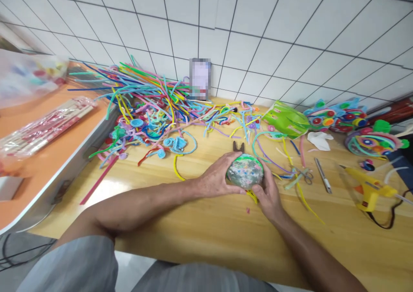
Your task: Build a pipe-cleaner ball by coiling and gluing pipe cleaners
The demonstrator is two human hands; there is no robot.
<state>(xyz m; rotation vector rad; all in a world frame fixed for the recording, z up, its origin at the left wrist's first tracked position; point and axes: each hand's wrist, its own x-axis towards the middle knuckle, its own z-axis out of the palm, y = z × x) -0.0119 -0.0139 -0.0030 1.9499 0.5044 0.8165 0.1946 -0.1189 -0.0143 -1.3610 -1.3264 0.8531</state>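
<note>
Between both hands, low over the wooden table, is a round, mottled grey object (245, 171) with a green rim and specks of pink and white; its exact kind does not show. My left hand (219, 176) wraps its left side, thumb along the lower edge. From the right, my right hand (269, 193) presses against it with fingers and thumb. The dark jaws of a pair of pliers (238, 146) show just behind it. Yellow pipe cleaner (252, 196) pokes out beneath it, and a tiny pink scrap (248, 210) lies nearby.
Pipe cleaners (151, 90) heap along the wall with a phone (200, 79) propped there. Rightward lie scissors (305, 176), a craft knife (322, 176), a yellow glue gun (368, 186), a green packet (287, 119) and decorated masks (371, 142). An orange table (58, 154) adjoins at left.
</note>
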